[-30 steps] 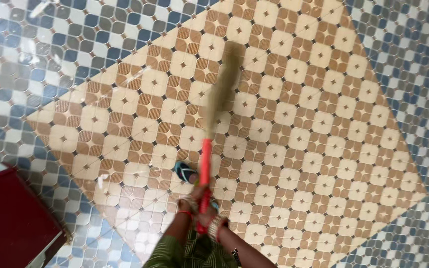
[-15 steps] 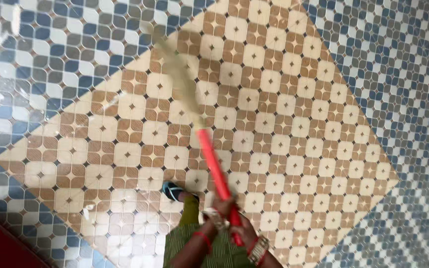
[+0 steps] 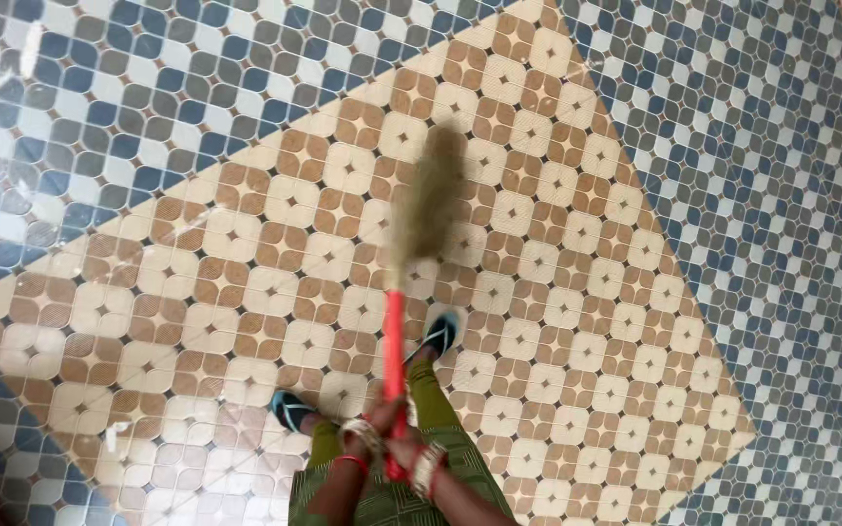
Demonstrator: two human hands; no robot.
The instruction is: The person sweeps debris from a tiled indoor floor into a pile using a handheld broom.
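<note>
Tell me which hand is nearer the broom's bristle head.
Left. The left hand grips the broom handle slightly higher, toward the bristle head; the right hand holds its end.

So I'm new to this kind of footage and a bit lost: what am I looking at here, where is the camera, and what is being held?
The camera sits on a person's head and looks straight down, so you see their own arms and feet from above. Both hands, left hand and right hand, grip the red handle of a broom, one beside the other. Its straw-coloured bristles are blurred and point away from the person. Under it lies a tiled floor: a brown and cream diamond framed by blue and grey tiles. The feet wear blue sandals, and both wrists carry bangles.
</note>
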